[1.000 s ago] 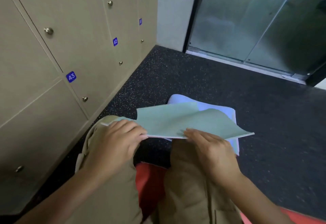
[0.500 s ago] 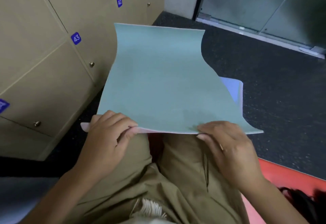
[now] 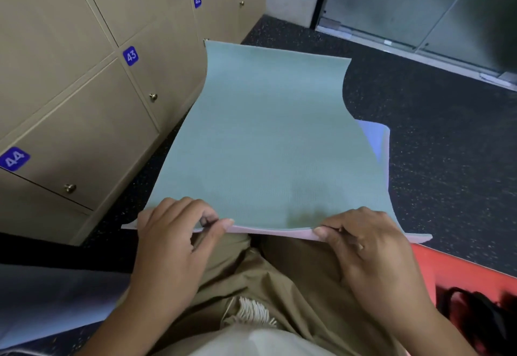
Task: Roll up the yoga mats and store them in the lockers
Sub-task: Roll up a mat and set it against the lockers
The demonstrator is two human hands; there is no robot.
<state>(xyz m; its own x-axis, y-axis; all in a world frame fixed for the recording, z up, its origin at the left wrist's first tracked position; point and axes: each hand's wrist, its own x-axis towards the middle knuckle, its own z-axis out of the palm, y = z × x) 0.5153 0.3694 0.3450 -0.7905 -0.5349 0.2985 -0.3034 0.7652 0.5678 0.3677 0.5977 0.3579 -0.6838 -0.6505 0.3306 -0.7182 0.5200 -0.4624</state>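
Note:
A pale green yoga mat with a pink underside lies spread out ahead of my knees, its far edge lifted and curved near the lockers. My left hand pinches the mat's near edge at the left. My right hand pinches the same edge at the right. A light blue mat peeks out from under the green one on the right.
Beige lockers numbered 42, 43 and 44 with round knobs line the left side, all doors closed. A red mat lies at the lower right with a black bag on it. Dark speckled floor extends to glass doors at the back.
The green mat went from a low fold on the floor to being opened out flat ahead of me. My view tilted down and nearer; both hands keep hold of its near edge.

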